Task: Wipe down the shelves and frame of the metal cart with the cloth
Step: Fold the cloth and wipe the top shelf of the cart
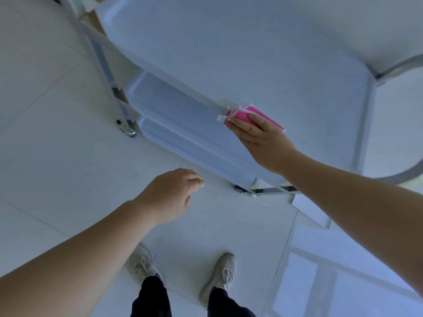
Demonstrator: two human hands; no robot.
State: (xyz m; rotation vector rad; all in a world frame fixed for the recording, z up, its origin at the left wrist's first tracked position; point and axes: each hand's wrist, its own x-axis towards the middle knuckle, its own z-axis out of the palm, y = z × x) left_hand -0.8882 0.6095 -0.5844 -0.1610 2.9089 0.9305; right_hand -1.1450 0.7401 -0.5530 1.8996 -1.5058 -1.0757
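A metal cart with a wide top shelf fills the upper part of the view. Two lower shelves show beneath its near edge. My right hand presses a folded pink cloth with white trim onto the near rim of the top shelf. The fingers lie flat over the cloth. My left hand hovers over the floor in front of the cart, fingers loosely curled, holding nothing and touching nothing.
The cart's curved handle bar arcs at the right. Its legs end in small castors on a pale tiled floor. My two shoes stand below. A glass or metal structure stands at the lower right.
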